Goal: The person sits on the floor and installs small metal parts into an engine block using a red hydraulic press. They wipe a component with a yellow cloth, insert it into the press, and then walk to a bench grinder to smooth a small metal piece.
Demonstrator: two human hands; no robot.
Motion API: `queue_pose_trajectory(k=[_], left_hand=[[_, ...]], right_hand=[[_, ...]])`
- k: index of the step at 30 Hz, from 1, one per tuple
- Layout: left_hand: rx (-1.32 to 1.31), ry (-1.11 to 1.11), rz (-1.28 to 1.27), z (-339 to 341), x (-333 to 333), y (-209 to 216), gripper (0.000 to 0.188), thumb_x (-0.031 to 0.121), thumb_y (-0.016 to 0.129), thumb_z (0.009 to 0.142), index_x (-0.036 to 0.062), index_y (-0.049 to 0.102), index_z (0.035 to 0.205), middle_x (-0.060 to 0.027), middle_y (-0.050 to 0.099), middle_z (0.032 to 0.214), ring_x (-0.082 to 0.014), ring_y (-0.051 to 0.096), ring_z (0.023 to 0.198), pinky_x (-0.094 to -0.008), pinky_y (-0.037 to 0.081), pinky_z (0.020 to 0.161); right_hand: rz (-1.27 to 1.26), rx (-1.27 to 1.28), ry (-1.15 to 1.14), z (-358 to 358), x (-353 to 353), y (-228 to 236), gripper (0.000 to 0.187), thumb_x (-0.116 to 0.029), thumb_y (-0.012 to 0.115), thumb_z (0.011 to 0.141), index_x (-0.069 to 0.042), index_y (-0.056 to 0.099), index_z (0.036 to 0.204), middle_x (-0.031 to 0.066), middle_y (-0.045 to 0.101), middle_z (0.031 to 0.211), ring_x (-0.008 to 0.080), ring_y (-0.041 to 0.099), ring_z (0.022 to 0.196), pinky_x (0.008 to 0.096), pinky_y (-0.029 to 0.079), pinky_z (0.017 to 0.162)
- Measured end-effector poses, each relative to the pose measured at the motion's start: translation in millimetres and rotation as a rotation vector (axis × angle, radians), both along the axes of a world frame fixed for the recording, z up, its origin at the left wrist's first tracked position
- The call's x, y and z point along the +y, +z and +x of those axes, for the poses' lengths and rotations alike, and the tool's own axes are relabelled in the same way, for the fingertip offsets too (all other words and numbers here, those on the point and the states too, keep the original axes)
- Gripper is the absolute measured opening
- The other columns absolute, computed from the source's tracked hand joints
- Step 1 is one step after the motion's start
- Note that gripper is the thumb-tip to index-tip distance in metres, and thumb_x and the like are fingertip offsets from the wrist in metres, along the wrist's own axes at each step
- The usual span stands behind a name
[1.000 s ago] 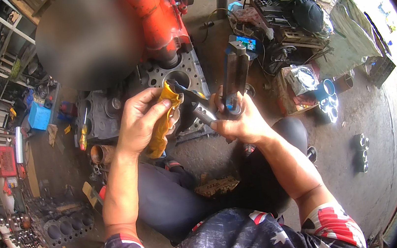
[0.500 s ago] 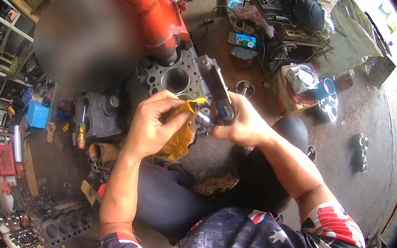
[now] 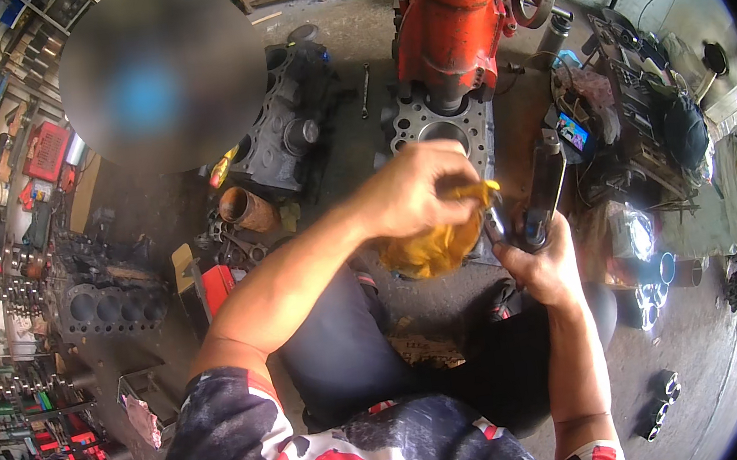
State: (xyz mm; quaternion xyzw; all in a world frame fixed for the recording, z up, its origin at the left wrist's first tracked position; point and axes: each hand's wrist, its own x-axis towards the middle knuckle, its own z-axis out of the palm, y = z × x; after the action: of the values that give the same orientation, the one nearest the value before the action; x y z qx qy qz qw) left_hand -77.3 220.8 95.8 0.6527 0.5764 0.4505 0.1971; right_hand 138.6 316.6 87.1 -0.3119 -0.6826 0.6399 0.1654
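My left hand (image 3: 414,189) is closed on a yellow cloth (image 3: 431,252), which hangs below the fingers; some fingertips are blurred. Beside it, my right hand (image 3: 546,265) grips a long, dark metal tool (image 3: 547,179) that stands nearly upright from the fist. A shiny rounded metal piece (image 3: 494,226) lies between the cloth and my right thumb; I cannot tell whether it belongs to the tool. Beyond my hands is an engine block (image 3: 401,140) with round bores in its flat top. A red machine (image 3: 446,23) with a handwheel stands over its far end.
Another engine block (image 3: 283,135) lies to the left, near a rusty cylinder sleeve (image 3: 248,210). A wrench (image 3: 365,92) rests on the floor. At right are a phone (image 3: 573,130), a cluttered bench and a blue-rimmed sleeve (image 3: 663,267). One multi-bore block (image 3: 111,307) sits at far left.
The view has swung left, so the block and red machine appear farther right. My left hand has turned over, its back now upward, with the cloth still held. The tool stays in my right hand.
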Motion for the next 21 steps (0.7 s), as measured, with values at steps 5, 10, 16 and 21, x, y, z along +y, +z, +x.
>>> queue_pose_trajectory(k=[5, 10, 16, 21], left_hand=[[0.233, 0.345, 0.056, -94.7, -14.4, 5.3, 0.019, 0.007, 0.073, 0.084, -0.0033, 0.071, 0.099, -0.0097, 0.067, 0.094, -0.0190, 0.065, 0.089, -0.0305, 0.051, 0.083], [0.556, 0.553, 0.050, -232.6, -13.1, -64.2, 0.023, 0.016, 0.073, 0.086, -0.0030, 0.071, 0.099, -0.0150, 0.067, 0.095, -0.0298, 0.066, 0.091, -0.0340, 0.052, 0.083], [0.398, 0.457, -0.780, -321.3, -43.3, -222.3, 0.060, 0.040, 0.074, 0.087, 0.0051, 0.057, 0.133, -0.0164, 0.063, 0.130, -0.0309, 0.059, 0.122, -0.0383, 0.044, 0.104], [0.427, 0.560, -0.524, -300.7, -63.2, -216.6, 0.068, 0.031, 0.077, 0.085, 0.0028, 0.050, 0.141, -0.0230, 0.055, 0.139, -0.0360, 0.051, 0.131, -0.0394, 0.041, 0.109]], right_hand=[[0.011, -0.021, -0.021, 1.8, 3.7, 0.3, 0.027, -0.004, 0.075, 0.068, -0.006, 0.051, 0.080, -0.0015, 0.052, 0.073, 0.0089, 0.048, 0.066, 0.0274, 0.040, 0.059], [-0.018, -0.087, -0.001, 8.1, 4.0, 10.4, 0.033, -0.009, 0.075, 0.070, 0.000, 0.061, 0.099, 0.0033, 0.064, 0.083, 0.0131, 0.060, 0.076, 0.0304, 0.050, 0.071], [0.019, -0.107, 0.053, 7.1, 4.4, 16.6, 0.049, -0.010, 0.073, 0.070, 0.003, 0.060, 0.115, 0.0086, 0.068, 0.095, 0.0137, 0.061, 0.088, 0.0302, 0.050, 0.086], [-0.033, -0.066, 0.050, 11.1, 6.2, 11.8, 0.047, -0.013, 0.074, 0.070, 0.002, 0.058, 0.111, 0.0089, 0.065, 0.092, 0.0156, 0.060, 0.086, 0.0315, 0.049, 0.083]])
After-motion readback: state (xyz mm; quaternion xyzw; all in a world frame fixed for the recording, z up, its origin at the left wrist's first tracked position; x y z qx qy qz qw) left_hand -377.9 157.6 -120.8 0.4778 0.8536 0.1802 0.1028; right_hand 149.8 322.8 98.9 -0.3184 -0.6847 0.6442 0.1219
